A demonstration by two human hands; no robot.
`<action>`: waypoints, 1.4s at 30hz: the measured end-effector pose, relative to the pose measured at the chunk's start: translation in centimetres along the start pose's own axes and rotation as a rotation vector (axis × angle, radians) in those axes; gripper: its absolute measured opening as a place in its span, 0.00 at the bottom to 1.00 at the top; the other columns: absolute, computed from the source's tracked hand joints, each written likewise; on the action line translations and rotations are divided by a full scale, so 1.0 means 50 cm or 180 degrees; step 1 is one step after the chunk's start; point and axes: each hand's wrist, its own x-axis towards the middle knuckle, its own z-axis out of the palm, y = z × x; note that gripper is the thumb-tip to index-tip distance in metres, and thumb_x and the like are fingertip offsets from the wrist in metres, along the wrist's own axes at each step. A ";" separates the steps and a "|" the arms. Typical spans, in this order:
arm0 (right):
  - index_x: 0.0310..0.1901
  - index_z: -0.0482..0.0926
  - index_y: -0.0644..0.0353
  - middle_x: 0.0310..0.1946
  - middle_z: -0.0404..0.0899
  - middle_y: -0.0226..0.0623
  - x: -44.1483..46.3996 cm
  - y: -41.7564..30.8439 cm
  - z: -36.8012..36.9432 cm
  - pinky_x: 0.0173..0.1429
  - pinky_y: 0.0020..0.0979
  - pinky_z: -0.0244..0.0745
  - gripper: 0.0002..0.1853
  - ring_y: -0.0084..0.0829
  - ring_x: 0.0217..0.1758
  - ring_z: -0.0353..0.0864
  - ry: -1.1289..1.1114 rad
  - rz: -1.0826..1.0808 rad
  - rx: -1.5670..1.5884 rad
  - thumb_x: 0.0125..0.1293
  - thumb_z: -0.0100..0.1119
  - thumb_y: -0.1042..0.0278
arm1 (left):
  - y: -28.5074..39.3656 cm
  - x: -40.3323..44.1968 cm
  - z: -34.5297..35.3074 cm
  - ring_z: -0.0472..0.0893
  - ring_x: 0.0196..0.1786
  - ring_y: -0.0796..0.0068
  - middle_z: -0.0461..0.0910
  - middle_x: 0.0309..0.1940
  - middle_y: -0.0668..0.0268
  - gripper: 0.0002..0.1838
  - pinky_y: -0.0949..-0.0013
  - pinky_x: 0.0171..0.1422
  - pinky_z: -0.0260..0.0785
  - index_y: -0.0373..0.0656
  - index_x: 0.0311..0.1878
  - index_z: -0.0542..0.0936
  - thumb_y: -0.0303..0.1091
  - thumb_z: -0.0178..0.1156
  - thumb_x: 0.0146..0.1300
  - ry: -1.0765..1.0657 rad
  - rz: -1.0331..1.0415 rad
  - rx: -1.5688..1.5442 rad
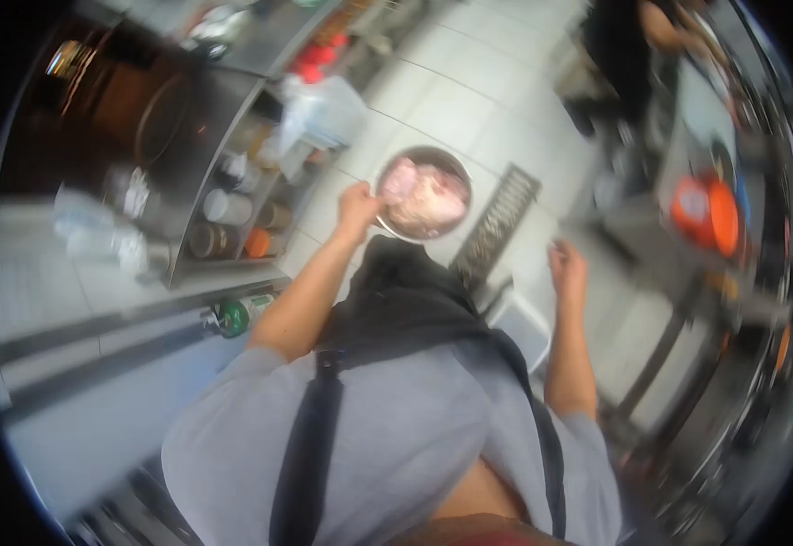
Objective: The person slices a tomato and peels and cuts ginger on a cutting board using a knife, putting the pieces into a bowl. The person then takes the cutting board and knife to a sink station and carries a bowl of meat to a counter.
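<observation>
A round metal pot point(463, 168) is in front of my body, seen from above against the tiled floor. Large pale pink pieces of raw meat point(426, 200) fill most of it. At its left edge, my left hand point(357, 207) is closed on the pot; whether it grips the rim or a handle is hard to make out. My right hand point(569, 264) hangs away from the pot on the right. Its fingers are loosely curled, and I see nothing in them, though motion blurs the view.
A floor drain grate point(496, 223) lies right of the pot, near a white-rimmed container point(522, 329). Shelves point(232, 205) with jars stand left. Orange containers point(706, 216) sit on the right-hand counter point(628, 227). Another person point(619, 59) stands farther up on the right.
</observation>
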 end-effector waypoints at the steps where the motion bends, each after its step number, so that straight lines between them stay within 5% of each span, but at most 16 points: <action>1: 0.50 0.83 0.61 0.43 0.85 0.49 0.085 0.031 -0.002 0.51 0.38 0.78 0.17 0.43 0.43 0.85 0.0109 -0.0140 -0.0092 0.65 0.62 0.60 | -0.003 0.033 0.010 0.68 0.20 0.78 0.67 0.16 0.71 0.16 0.66 0.21 0.64 0.44 0.17 0.65 0.23 0.66 0.43 0.0109 -0.0061 0.0075; 4: 0.48 0.82 0.63 0.38 0.86 0.44 0.267 0.084 0.018 0.44 0.31 0.78 0.13 0.31 0.38 0.84 0.0262 0.0091 0.0338 0.66 0.61 0.66 | 0.017 0.111 0.027 0.72 0.24 0.74 0.71 0.18 0.65 0.14 0.60 0.25 0.68 0.39 0.20 0.72 0.28 0.71 0.41 0.0206 -0.0411 -0.0475; 7: 0.46 0.81 0.65 0.34 0.85 0.45 0.368 0.243 0.096 0.44 0.38 0.78 0.13 0.38 0.37 0.84 0.0245 -0.0112 -0.0929 0.65 0.58 0.66 | -0.069 0.253 0.061 0.81 0.29 0.67 0.78 0.23 0.59 0.10 0.62 0.25 0.73 0.36 0.26 0.78 0.27 0.69 0.43 0.0344 -0.0444 -0.0497; 9: 0.42 0.83 0.62 0.33 0.83 0.46 0.341 0.315 0.122 0.44 0.42 0.77 0.10 0.45 0.37 0.83 -0.0259 0.0739 -0.0424 0.63 0.60 0.67 | -0.002 0.293 0.063 0.82 0.31 0.64 0.80 0.25 0.57 0.11 0.61 0.25 0.74 0.34 0.29 0.79 0.27 0.68 0.43 0.0359 -0.0525 -0.0730; 11: 0.50 0.79 0.61 0.47 0.79 0.49 0.284 0.363 0.106 0.57 0.43 0.72 0.16 0.46 0.51 0.79 -0.0832 -0.2796 -0.1544 0.65 0.56 0.60 | 0.017 0.344 0.078 0.84 0.33 0.61 0.81 0.26 0.55 0.12 0.61 0.26 0.76 0.32 0.32 0.80 0.28 0.68 0.44 0.0429 -0.0717 -0.0946; 15: 0.51 0.80 0.60 0.49 0.79 0.47 0.346 0.295 0.140 0.59 0.42 0.71 0.17 0.44 0.54 0.78 -0.2400 -0.0751 -0.1092 0.68 0.53 0.59 | -0.020 0.394 0.012 0.85 0.35 0.56 0.81 0.30 0.48 0.12 0.56 0.28 0.78 0.29 0.34 0.80 0.25 0.64 0.46 0.1283 -0.0918 -0.0417; 22: 0.52 0.80 0.60 0.53 0.80 0.43 0.796 0.215 0.223 0.63 0.41 0.68 0.18 0.40 0.58 0.76 -0.2401 -0.1434 -0.1522 0.73 0.46 0.59 | -0.087 0.407 -0.143 0.81 0.27 0.62 0.79 0.30 0.58 0.08 0.58 0.29 0.77 0.39 0.30 0.76 0.21 0.65 0.47 0.2780 -0.1223 -0.1555; 23: 0.51 0.79 0.58 0.42 0.80 0.44 0.896 0.280 0.258 0.53 0.41 0.75 0.15 0.42 0.47 0.80 -0.1708 -0.1627 -0.1513 0.66 0.55 0.61 | -0.087 0.407 -0.176 0.81 0.27 0.62 0.79 0.30 0.58 0.08 0.59 0.28 0.77 0.38 0.31 0.77 0.21 0.65 0.48 0.2937 -0.1174 -0.1795; 24: 0.52 0.78 0.57 0.34 0.80 0.41 0.995 0.254 0.282 0.43 0.40 0.78 0.15 0.41 0.35 0.81 -0.1630 -0.0275 -0.1196 0.66 0.54 0.63 | -0.075 0.406 -0.210 0.80 0.27 0.62 0.79 0.31 0.58 0.08 0.60 0.27 0.76 0.36 0.32 0.77 0.21 0.64 0.48 0.3093 -0.1097 -0.2049; 26: 0.54 0.79 0.60 0.32 0.82 0.44 1.132 0.151 0.242 0.20 0.29 0.73 0.17 0.29 0.19 0.79 -0.1205 0.0382 -0.0065 0.66 0.49 0.75 | -0.045 0.399 -0.290 0.80 0.27 0.62 0.79 0.31 0.58 0.08 0.61 0.24 0.74 0.34 0.34 0.77 0.20 0.64 0.49 0.3320 -0.1061 -0.2345; 27: 0.53 0.81 0.61 0.31 0.82 0.43 1.202 0.117 0.234 0.22 0.29 0.75 0.16 0.29 0.22 0.81 -0.1183 0.0639 0.0375 0.66 0.48 0.76 | -0.107 0.424 -0.345 0.80 0.27 0.64 0.80 0.32 0.58 0.09 0.63 0.22 0.72 0.33 0.37 0.78 0.20 0.62 0.50 0.3575 -0.0861 -0.2832; 29: 0.50 0.82 0.63 0.30 0.82 0.43 1.240 0.002 0.203 0.21 0.29 0.74 0.15 0.30 0.22 0.81 -0.0879 -0.0448 -0.0606 0.66 0.49 0.76 | -0.029 0.427 -0.414 0.82 0.32 0.59 0.80 0.38 0.53 0.12 0.61 0.28 0.76 0.28 0.44 0.78 0.20 0.56 0.54 0.3844 -0.0831 -0.2692; 33: 0.50 0.82 0.63 0.28 0.82 0.42 1.254 -0.078 0.263 0.21 0.30 0.75 0.15 0.29 0.21 0.80 -0.0886 -0.0425 -0.0440 0.65 0.50 0.76 | -0.080 0.506 -0.641 0.82 0.31 0.55 0.79 0.35 0.50 0.10 0.54 0.31 0.76 0.27 0.38 0.78 0.22 0.56 0.53 0.4003 -0.0867 -0.2591; 37: 0.45 0.83 0.64 0.22 0.79 0.40 1.137 0.000 0.402 0.19 0.31 0.72 0.13 0.30 0.17 0.77 -0.1446 0.0239 0.1365 0.66 0.49 0.71 | -0.092 0.614 -0.836 0.83 0.33 0.57 0.80 0.35 0.50 0.10 0.56 0.31 0.76 0.27 0.38 0.79 0.26 0.60 0.56 0.4273 -0.1327 -0.2344; 39: 0.41 0.77 0.57 0.22 0.73 0.28 1.024 0.009 0.440 0.19 0.25 0.62 0.11 0.21 0.21 0.71 -0.2009 -0.0214 0.0442 0.72 0.49 0.59 | -0.091 0.676 -0.932 0.84 0.34 0.58 0.81 0.35 0.50 0.12 0.59 0.30 0.77 0.27 0.38 0.79 0.29 0.62 0.58 0.4325 -0.1618 -0.2194; 42: 0.41 0.79 0.60 0.27 0.77 0.37 0.900 -0.048 0.471 0.28 0.34 0.68 0.13 0.31 0.27 0.76 -0.2142 -0.0815 -0.0534 0.69 0.52 0.58 | -0.128 0.760 -1.066 0.84 0.35 0.59 0.81 0.36 0.51 0.14 0.61 0.28 0.77 0.27 0.39 0.79 0.33 0.64 0.61 0.4272 -0.1672 -0.2253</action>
